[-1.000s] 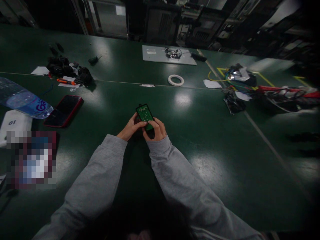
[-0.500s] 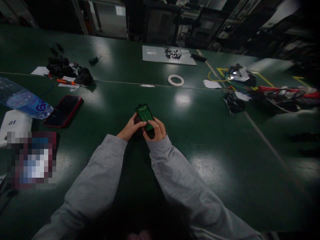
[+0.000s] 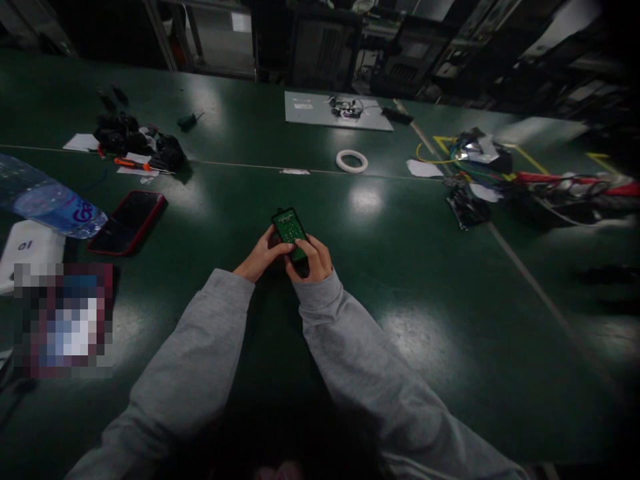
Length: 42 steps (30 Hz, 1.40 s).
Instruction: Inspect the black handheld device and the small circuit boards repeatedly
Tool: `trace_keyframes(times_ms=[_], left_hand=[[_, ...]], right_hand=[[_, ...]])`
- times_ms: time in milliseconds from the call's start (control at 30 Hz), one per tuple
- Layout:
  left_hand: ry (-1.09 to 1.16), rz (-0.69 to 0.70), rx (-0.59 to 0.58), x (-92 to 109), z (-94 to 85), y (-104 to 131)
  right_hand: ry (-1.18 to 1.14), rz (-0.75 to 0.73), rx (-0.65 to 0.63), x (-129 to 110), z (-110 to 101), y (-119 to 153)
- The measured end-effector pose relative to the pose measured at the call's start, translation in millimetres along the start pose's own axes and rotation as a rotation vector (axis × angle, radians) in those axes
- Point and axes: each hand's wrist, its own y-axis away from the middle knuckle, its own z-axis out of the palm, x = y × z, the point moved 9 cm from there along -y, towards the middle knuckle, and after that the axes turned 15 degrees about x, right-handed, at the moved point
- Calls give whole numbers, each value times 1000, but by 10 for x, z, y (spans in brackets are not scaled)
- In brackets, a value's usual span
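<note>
A green circuit board in a black frame (image 3: 289, 227) is held between both hands above the green table (image 3: 390, 260). My left hand (image 3: 263, 256) grips its left edge, with the thumb lying across the lower part of the board. From the right, my right hand (image 3: 315, 259) closes on the other edge, a bent finger pressing on the board's face. The lower end of the piece is partly covered by my fingers. A small black loop sticks out at its far end.
Left lie a phone in a red case (image 3: 127, 223), a water bottle (image 3: 55, 200) and a white box (image 3: 31, 250). Farther off are an orange screwdriver (image 3: 133, 163), black parts (image 3: 135, 139), a white tape roll (image 3: 352, 161) and a grey panel (image 3: 310, 113). Cables (image 3: 560, 187) lie right.
</note>
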Motion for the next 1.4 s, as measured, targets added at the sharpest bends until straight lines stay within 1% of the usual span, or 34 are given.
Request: trace_keyframes(times_ms=[133, 300, 467, 567, 667, 867, 1033, 1400], left_hand=[[-13, -5, 16, -7, -13, 0], [-6, 16, -4, -6, -6, -14], [-6, 7, -2, -16, -15, -17], [-7, 3, 12, -28, -33, -22], [-4, 7, -2, -44, -30, -30], [-9, 12, 3, -46, -28, -37], [-7, 16, 0, -27, -15, -21], [4, -9, 4, -38, -23, -22]], right_hand=[[-19, -5, -4, -11, -4, -9], [-28, 0, 15, 11, -1, 19], [-19, 23, -8, 28, 10, 33], [-21, 16, -1, 12, -3, 15], [-19, 14, 6, 14, -8, 10], [1, 21, -19, 38, 17, 38], [29, -1, -3, 6, 8, 15], [-9, 24, 5, 9, -10, -2]])
